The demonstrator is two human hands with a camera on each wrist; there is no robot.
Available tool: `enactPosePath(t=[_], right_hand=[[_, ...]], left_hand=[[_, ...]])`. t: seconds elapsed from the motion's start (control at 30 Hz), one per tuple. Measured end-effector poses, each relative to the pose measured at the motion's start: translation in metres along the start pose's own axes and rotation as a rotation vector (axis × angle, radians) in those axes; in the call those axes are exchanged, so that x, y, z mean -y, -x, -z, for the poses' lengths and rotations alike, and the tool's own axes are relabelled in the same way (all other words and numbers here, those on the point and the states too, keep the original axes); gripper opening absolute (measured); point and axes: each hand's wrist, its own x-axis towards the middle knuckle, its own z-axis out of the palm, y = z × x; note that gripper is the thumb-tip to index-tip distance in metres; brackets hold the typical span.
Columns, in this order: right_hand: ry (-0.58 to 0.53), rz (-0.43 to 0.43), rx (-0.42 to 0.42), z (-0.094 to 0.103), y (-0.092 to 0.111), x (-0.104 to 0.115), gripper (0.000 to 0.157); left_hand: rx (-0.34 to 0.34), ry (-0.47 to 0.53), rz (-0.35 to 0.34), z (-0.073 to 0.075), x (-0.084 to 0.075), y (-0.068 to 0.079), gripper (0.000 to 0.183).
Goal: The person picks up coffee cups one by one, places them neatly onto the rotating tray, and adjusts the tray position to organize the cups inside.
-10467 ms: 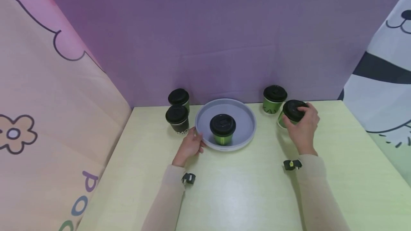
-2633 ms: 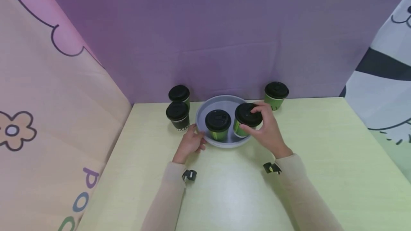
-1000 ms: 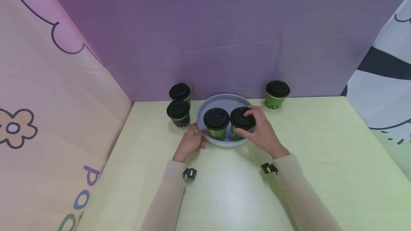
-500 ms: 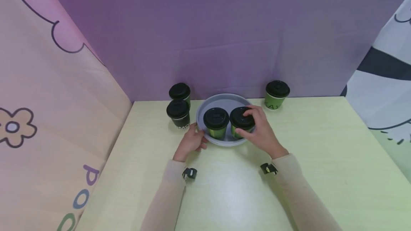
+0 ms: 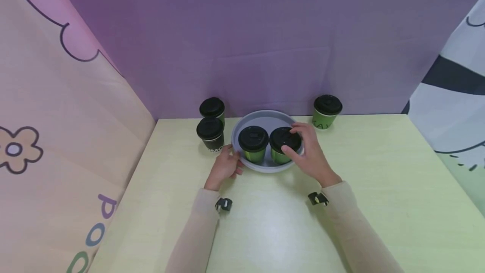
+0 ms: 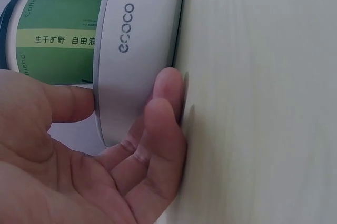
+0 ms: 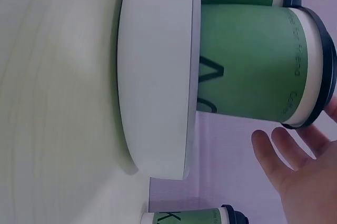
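Note:
My left hand (image 5: 224, 167) grips the near left rim of a round grey tray (image 5: 266, 114). In the left wrist view the thumb lies against the rim and the fingers curl beneath the tray (image 6: 138, 77). Two green paper coffee cups with black lids stand upright on it, a left cup (image 5: 254, 156) and a right cup (image 5: 279, 158), side by side. Beside the right cup is my right hand (image 5: 312, 159), its thumb and fingers spread near the lid. The right wrist view shows several fingertips apart from the cup (image 7: 253, 63); one at the frame edge is close to its lid.
Left of the tray, a dark cup (image 5: 214, 143) stands in front of another black-lidded cup (image 5: 212, 108). Behind the right hand, a green cup (image 5: 323, 119) stands near the table's back edge. A purple cloth (image 5: 242, 45) hangs behind the table (image 5: 265, 222).
The right hand has brought the right cup from the table onto the tray beside the first. Since half a second ago, its fingers have loosened from that cup. The left hand keeps its hold.

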Motion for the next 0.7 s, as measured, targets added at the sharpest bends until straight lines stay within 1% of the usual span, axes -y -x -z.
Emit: enactPosePath(t=[0.17,0.27,0.4,0.57,0.7], right_hand=[[-0.025,-0.003,-0.039,0.003,0.000,-0.001,0.044],[-0.035,0.002,-0.060,0.004,-0.002,-0.003,0.039],[-0.028,0.002,-0.087,0.005,-0.004,-0.005,0.036],[0.005,-0.059,-0.102,0.013,-0.002,-0.010,0.038],[0.031,-0.081,-0.127,0.021,-0.001,-0.018,0.037]], left_hand=[[-0.021,-0.002,0.003,0.000,-0.001,0.000,0.053],[-0.012,-0.005,0.003,0.001,-0.001,0.000,0.053],[0.027,0.016,0.011,0.006,-0.003,0.002,0.055],[0.109,0.039,0.002,0.010,-0.003,0.003,0.060],[0.153,0.049,0.029,0.011,-0.003,0.003,0.069]])
